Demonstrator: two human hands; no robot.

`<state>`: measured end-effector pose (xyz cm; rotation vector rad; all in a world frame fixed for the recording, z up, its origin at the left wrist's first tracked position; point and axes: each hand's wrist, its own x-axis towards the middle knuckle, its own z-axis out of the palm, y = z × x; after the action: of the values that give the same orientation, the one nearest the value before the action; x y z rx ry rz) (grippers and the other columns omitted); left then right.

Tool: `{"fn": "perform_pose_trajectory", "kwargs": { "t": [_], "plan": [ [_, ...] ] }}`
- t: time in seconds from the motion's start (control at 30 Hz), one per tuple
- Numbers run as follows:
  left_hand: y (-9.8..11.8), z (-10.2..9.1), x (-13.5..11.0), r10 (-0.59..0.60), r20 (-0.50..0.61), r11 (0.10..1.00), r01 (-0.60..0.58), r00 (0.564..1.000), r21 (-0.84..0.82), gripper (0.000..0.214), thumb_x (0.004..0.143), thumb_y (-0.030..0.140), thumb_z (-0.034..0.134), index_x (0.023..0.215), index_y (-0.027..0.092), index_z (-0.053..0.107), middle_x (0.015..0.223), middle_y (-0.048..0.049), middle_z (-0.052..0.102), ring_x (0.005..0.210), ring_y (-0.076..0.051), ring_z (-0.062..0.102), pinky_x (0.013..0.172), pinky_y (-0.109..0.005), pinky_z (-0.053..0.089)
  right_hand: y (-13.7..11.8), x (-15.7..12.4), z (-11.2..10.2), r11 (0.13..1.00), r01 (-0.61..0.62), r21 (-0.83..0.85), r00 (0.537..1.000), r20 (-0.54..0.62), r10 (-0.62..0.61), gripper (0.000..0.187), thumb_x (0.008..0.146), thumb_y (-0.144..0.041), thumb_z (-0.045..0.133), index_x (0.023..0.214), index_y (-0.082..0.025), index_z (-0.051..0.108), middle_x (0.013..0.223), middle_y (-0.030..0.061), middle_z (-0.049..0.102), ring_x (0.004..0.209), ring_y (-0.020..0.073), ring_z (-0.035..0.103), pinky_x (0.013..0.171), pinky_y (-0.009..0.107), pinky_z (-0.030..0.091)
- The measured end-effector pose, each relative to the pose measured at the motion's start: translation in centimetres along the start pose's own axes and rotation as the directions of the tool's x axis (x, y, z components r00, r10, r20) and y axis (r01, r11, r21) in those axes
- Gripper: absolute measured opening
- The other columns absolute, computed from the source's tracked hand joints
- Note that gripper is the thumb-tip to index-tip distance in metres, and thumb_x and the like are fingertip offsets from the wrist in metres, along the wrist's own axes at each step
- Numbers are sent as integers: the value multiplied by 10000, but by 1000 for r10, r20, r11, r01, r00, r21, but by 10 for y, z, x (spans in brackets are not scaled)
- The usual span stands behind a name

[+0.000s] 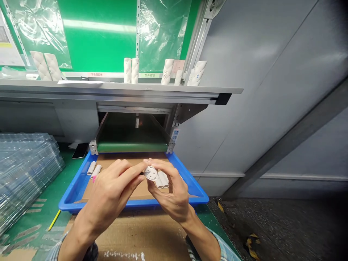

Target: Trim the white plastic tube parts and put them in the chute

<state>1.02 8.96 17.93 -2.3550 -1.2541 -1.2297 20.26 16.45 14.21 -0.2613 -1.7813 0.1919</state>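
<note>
So, white piece (pixel 151 173) is over the blue tray (pixel 191 180), between both hands, holed face toward camera. Right hand (pixel 172 192) grips it; left hand (pixel 110 190) pinches a thin tool (pixel 146 173), tip at that face. Long axis seems to run away from viewer, length hidden. In tray: white tubes (pixel 163 179) beyond right hand. Belt (pixel 132 147) at tray's far edge, phone (pixel 80 150) left of tray. Only fingers crowd the piece.

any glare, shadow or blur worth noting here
In the head view, glare streaks the clear crinkled plastic sheets and glossy green board; also in the head view, the flat green conveyor belt recedes into shadow under the grey metal shelf, and the far right edge darkens; head view again, the white oval piece with holes looks fairly sharp
</note>
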Motion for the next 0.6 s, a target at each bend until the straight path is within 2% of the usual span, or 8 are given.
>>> {"fn": "perform_pose_trajectory", "kwargs": {
  "t": [0.6],
  "plan": [
    [-1, -2, 0, -23, -30, 997, 21, 999, -69, 281, 1152, 239, 542, 1386, 263, 698, 923, 8, 687, 806, -136, 600, 735, -251, 462, -2, 3, -4, 992, 64, -107, 997, 57, -58, 565, 943, 28, 678, 1433, -240, 592, 1291, 110, 791, 1252, 275, 767, 1096, 504, 668]
  ]
}}
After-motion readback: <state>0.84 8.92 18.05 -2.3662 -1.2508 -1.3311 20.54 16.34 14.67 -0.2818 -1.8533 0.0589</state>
